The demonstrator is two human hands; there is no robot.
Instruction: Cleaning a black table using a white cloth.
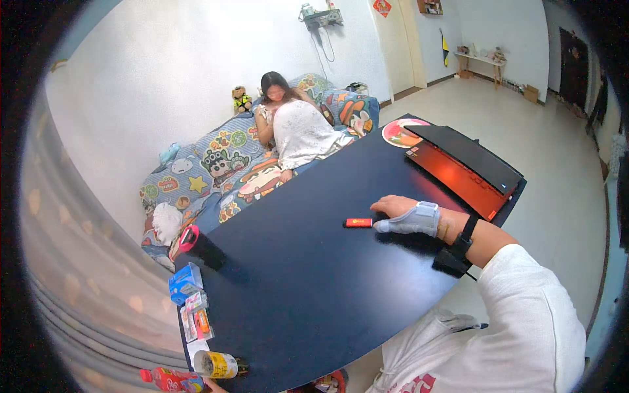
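Observation:
My right hand point(398, 213), with a grey brace around its thumb and wrist, is over the dark blue table point(295, 275). Right beside its thumb tip is a small red cylinder point(359, 223) with a dark end; whether the fingers grip it is unclear. A black strap with a black box circles the forearm. Only a small part of my left hand point(213, 385) shows at the bottom edge, next to a red-capped plastic bottle point(169, 379) and a clear container with a yellow label point(216, 364). Its grip is hidden.
A partly closed laptop point(467, 162) and a pink round mat point(400, 132) occupy the far right end. Along the left edge are a black tumbler with a pink lid point(204, 248), a blue box point(185, 284) and small packets point(197, 322). Another person point(277, 98) sits on the sofa point(221, 162) behind.

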